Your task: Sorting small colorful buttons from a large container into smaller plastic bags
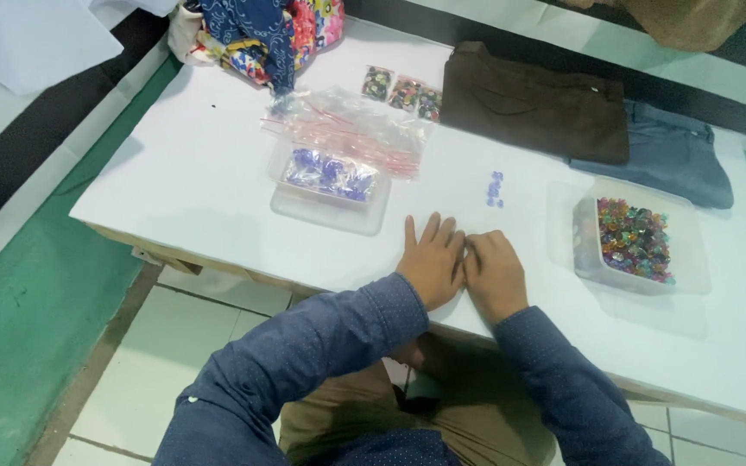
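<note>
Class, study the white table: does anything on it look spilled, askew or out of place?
Mostly tidy. One oddity: a small cluster of purple beads lies loose on the table, outside both the tub of purple beads and the tub of mixed beads. The zip bags lie crumpled.

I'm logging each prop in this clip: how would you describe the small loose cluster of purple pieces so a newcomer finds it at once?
Start at the white table and find the person's two hands, left hand and right hand. Just beyond them lies a small cluster of purple beads. Unlike the purple beads in the clear tub and the multicoloured ones in the tub, these lie bare on the tabletop.
</note>
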